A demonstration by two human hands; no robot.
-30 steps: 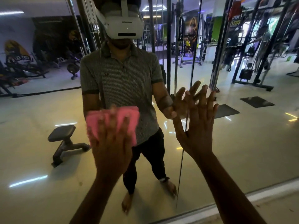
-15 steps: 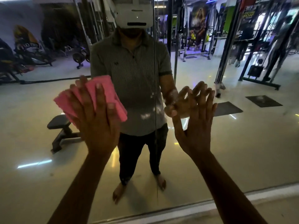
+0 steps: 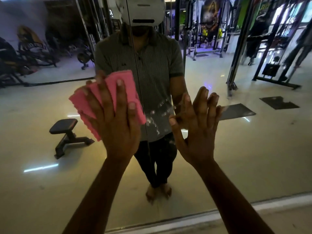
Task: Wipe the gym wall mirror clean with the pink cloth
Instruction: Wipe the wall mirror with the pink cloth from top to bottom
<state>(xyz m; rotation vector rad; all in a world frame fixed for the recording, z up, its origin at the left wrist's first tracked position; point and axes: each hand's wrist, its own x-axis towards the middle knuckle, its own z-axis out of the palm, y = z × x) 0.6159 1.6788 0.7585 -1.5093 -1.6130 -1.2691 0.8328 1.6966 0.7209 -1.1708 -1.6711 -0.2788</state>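
Pink cloth pressed flat against the gym mirror

Left hand point(image 3: 116, 125), fingers straight, presses the pink cloth point(image 3: 108, 97) on the mirror point(image 3: 253, 149) beside a smeared patch point(image 3: 158, 114); right hand point(image 3: 199, 130) rests spread flat on the glass.

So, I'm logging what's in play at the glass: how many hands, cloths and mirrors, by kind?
Hands: 2, left hand and right hand
Cloth: 1, pink
Mirror: 1
Total: 4

L hand point(image 3: 116, 122) on cloth point(image 3: 104, 102) on mirror point(image 3: 253, 149), R hand point(image 3: 197, 132) beside.
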